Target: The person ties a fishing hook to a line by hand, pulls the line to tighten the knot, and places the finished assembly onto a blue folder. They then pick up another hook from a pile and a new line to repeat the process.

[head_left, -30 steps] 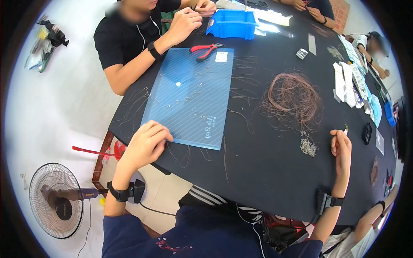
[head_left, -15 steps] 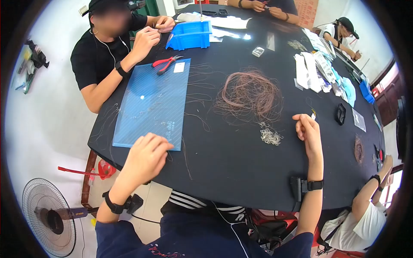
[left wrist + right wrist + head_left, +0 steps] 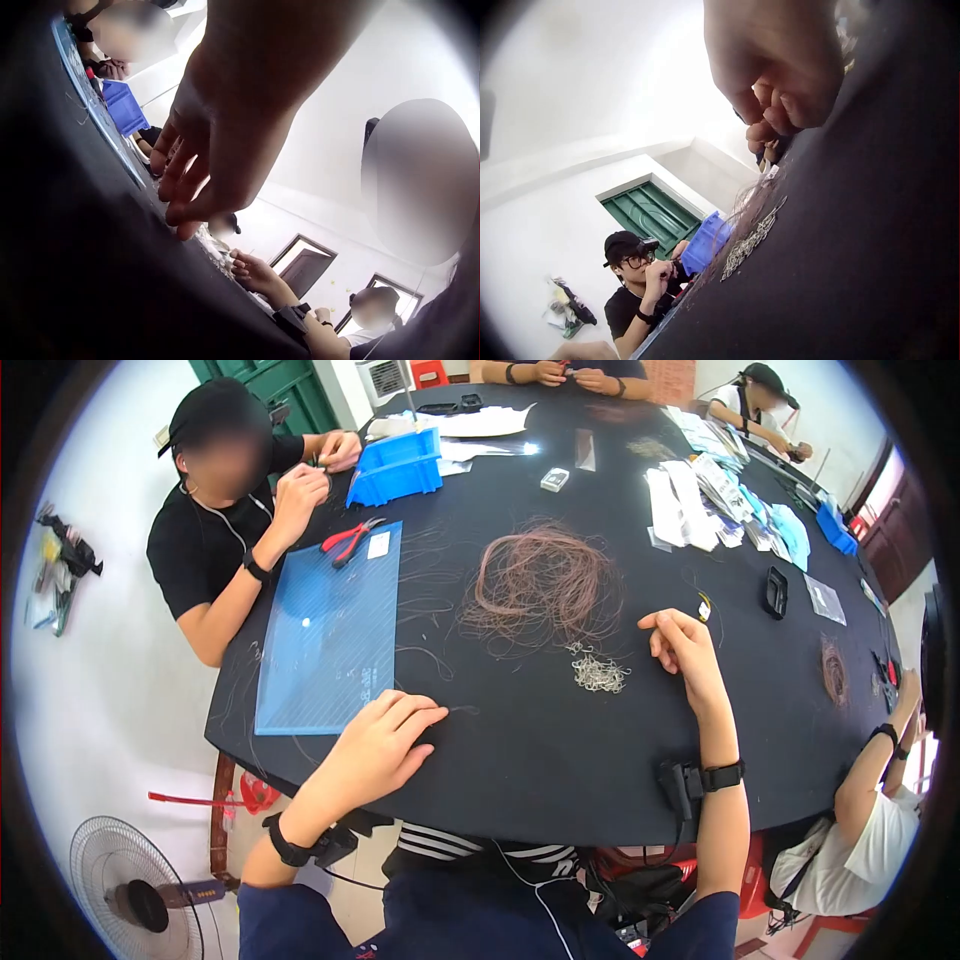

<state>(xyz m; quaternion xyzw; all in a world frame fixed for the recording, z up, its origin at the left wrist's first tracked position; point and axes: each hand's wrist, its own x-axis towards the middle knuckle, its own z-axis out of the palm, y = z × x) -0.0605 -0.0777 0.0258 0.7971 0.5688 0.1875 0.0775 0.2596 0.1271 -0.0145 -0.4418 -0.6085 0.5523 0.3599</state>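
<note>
My left hand (image 3: 385,745) lies low at the table's front edge, by the near corner of a blue translucent file bag (image 3: 325,650). Its fingers are extended, fingertips down on the black table beside a thin looped strand (image 3: 466,710). In the left wrist view, the thumb and fingers (image 3: 180,176) reach down to the tabletop. My right hand (image 3: 690,655) hovers with loosely curled fingers, nothing visible in them. Left of it lie a pile of small silvery metal pieces (image 3: 602,676) and a tangled coil of brown thin line (image 3: 500,585).
Red-handled pliers (image 3: 348,542) lie on the file bag's far end, beyond which stands a blue bin (image 3: 395,475). Fine strands stick out from the bag's sides. A black tray (image 3: 775,592) and white packets (image 3: 685,510) lie to the right. Other people sit around the table.
My left hand has moved right, off the file bag's near edge, and a thin strand now lies at its fingertips. The right hand stays loosely curled. The head view has shifted.
</note>
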